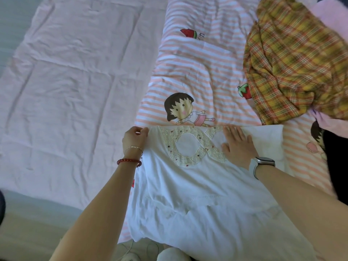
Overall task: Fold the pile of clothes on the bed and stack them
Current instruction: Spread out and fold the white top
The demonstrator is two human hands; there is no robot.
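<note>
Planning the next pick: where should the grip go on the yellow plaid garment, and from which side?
Probably the near lower edge of the yellow plaid garment, reached by the right hand from its left. It lies crumpled in deep folds beside the white top, so a raised fold pinches easily. Its far right side is partly covered by pink fabric.

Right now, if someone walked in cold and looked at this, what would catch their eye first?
Probably the white top with its beaded lace pattern, spread at the near edge of the bed, with the left hand pinching its far left corner and the right hand pressed flat on its right side. Next, the yellow plaid garment crumpled at the far right, and the cartoon girl printed on the pink striped quilt just beyond the top.
</note>
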